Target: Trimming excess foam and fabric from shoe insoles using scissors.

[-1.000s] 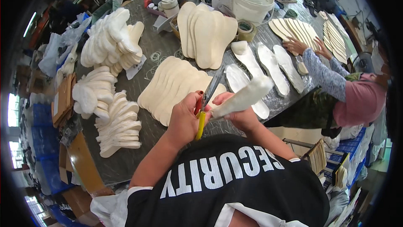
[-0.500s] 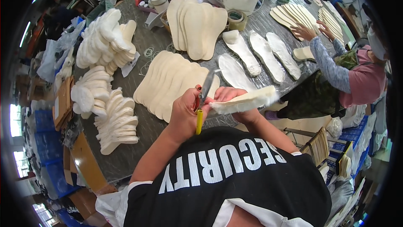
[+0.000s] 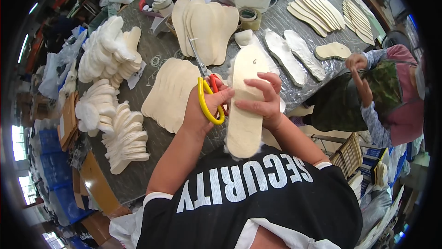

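We look down on our own two hands working over a grey table top [image 3: 152,64]. Our left hand [image 3: 202,111] is closed through the loops of a pair of scissors with yellow and red handles [image 3: 208,99]; the thumb and fingers grip those loops, and the metal blades run up and away from the knuckles, toward the far side of the table. We cannot tell whether the blades are open or shut. Just to the right of those fingers, touching them, stands a long pale cream insole of fuzzy, felt-like material [image 3: 245,104], held upright on its long axis. Our right hand [image 3: 262,99] clamps it from the right side, fingers [image 3: 258,85] spread flat across its face and the thumb behind, out of view. The insole's toe end rises above both hands; its heel end hangs below them, near our dark shirt. Beyond the left fingers lies a flat fan of cream sheets [image 3: 170,92], and farther left are stacks of white insoles [image 3: 108,53]. Past the right fingers, grey insoles [image 3: 294,55] lie on the table, and another person's hand [image 3: 355,61] works at the right edge.
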`<move>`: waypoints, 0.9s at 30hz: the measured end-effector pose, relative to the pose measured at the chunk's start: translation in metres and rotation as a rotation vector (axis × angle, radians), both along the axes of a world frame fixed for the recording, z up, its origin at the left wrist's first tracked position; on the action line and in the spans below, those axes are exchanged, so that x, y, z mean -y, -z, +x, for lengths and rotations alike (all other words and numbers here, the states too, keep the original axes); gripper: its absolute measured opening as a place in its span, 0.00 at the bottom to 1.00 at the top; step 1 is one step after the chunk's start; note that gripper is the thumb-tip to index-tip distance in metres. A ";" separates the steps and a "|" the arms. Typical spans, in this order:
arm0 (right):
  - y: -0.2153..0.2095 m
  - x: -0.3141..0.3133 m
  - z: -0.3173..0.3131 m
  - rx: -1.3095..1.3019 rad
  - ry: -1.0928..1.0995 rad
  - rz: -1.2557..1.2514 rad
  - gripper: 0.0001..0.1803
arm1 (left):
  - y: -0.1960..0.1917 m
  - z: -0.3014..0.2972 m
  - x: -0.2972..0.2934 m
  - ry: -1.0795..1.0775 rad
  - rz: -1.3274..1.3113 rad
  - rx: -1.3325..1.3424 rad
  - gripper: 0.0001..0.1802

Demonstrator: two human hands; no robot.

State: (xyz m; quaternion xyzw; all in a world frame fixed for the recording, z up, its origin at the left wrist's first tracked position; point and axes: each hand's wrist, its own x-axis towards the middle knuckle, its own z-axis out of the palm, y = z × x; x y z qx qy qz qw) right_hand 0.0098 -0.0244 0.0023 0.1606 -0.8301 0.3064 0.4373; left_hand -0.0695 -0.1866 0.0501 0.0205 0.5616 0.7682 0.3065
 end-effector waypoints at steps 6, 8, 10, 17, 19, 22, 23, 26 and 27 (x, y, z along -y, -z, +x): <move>0.028 -0.015 0.002 0.392 -0.543 -1.562 0.41 | 0.003 -0.007 -0.001 0.058 -0.155 -0.250 0.14; 0.033 -0.020 0.004 0.557 -0.749 -1.785 0.38 | 0.001 -0.006 -0.005 0.150 -0.353 -0.384 0.14; 0.037 -0.012 0.005 0.799 -0.865 -1.959 0.32 | 0.007 0.001 -0.001 0.171 -0.330 -0.374 0.14; 0.032 0.007 0.010 0.703 -0.673 -1.983 0.32 | 0.027 0.010 0.010 0.137 -0.238 -0.316 0.12; 0.033 0.006 0.016 0.721 -1.018 -2.063 0.32 | 0.028 0.011 0.010 0.130 -0.174 -0.361 0.11; 0.038 0.008 0.011 0.819 -0.851 -1.973 0.33 | 0.020 0.008 0.008 0.169 -0.196 -0.345 0.09; 0.042 0.008 0.010 0.818 -0.850 -1.976 0.33 | 0.016 0.008 0.005 0.184 -0.208 -0.304 0.09; 0.049 0.011 0.006 0.744 -1.014 -1.985 0.33 | 0.010 0.013 0.001 0.137 -0.225 -0.145 0.08; 0.047 0.012 0.005 0.734 -0.963 -1.973 0.33 | 0.011 0.013 0.001 0.100 -0.191 -0.057 0.09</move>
